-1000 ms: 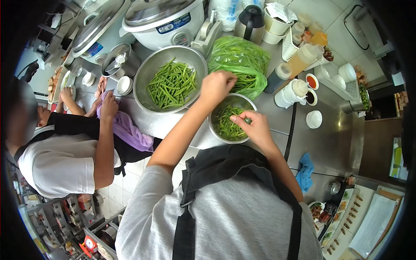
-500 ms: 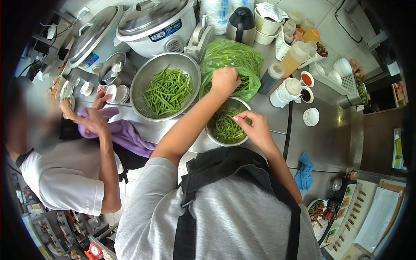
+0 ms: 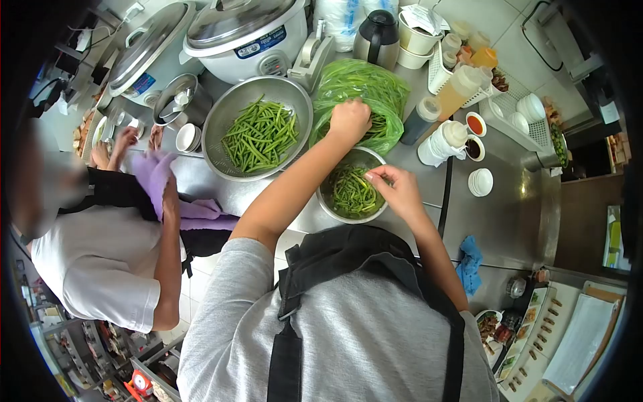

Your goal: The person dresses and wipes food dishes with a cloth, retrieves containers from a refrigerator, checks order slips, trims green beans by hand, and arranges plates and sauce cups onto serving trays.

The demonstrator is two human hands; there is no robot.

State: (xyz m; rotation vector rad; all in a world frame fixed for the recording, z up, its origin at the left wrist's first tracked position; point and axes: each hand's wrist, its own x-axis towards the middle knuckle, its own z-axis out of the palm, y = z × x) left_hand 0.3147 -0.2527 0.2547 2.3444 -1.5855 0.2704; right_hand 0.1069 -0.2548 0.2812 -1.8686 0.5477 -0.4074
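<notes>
A green plastic bag (image 3: 362, 74) of green beans lies on the steel counter. My left hand (image 3: 351, 122) is closed at the bag's mouth, over the beans; its fingertips and anything in them are hidden. My right hand (image 3: 396, 187) pinches thumb and finger together over the right side of a small steel bowl (image 3: 325, 201). What sits in that pinch is too small to make out. Short green trimmings (image 3: 351, 191) fill the bowl. Left of it stands a large steel colander (image 3: 213, 144) with whole green beans (image 3: 261, 137) inside.
A co-worker (image 3: 100, 254) stands at my left with a purple cloth (image 3: 154, 177) over one forearm. Behind the colander are a rice cooker (image 3: 244, 43) and a tape dispenser (image 3: 311, 63). Squeeze bottles (image 3: 459, 87), sauce cups (image 3: 475, 124) and a blue cloth (image 3: 470, 264) are to my right.
My right hand has shifted slightly over the bowl; my left stays at the bag's mouth. The co-worker's hands have moved away from the white dishes, and the purple cloth has moved with the arm.
</notes>
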